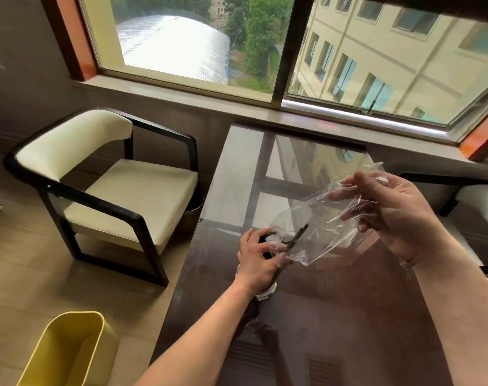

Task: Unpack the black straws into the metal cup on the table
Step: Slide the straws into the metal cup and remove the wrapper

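Note:
A clear plastic bag (329, 218) hangs slanted over the dark glossy table (334, 316). My right hand (387, 215) pinches its upper end, raised above the table. The bag's lower mouth points down at the metal cup (266, 292), which stands near the table's left edge and is mostly hidden. My left hand (258, 260) wraps over the cup's top and the black straws (297, 236) there. One black straw end still lies inside the bag's lower part. How many straws sit in the cup is hidden by my fingers.
A cream chair with a black frame (112, 188) stands left of the table. A yellow bin (70, 352) sits on the floor at lower left. Another chair (479, 207) is at the right edge. A window sill (265, 112) runs behind the table.

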